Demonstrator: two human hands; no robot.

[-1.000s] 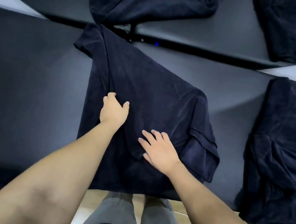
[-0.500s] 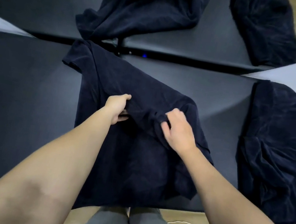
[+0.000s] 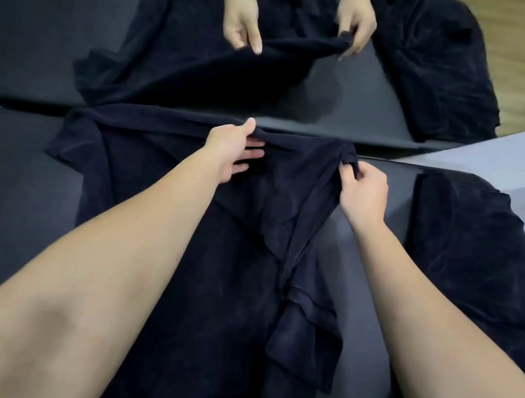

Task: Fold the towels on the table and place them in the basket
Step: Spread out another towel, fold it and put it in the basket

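A dark navy towel lies spread over the black table in front of me. My left hand pinches its raised far edge between thumb and fingers. My right hand grips a bunched corner of the same edge, further right. The edge is stretched between both hands near the table's far side. Loose folds hang down below my right hand. No basket is in view.
A heap of dark towels lies at the table's right end. Across the far edge a mirror shows another pair of hands holding a towel, and another towel heap. Wooden floor and a stand are at the right.
Both hands took hold of the towel's fold and carried it away from me to the table's far edge. The view has tilted up, showing the hands opposite.
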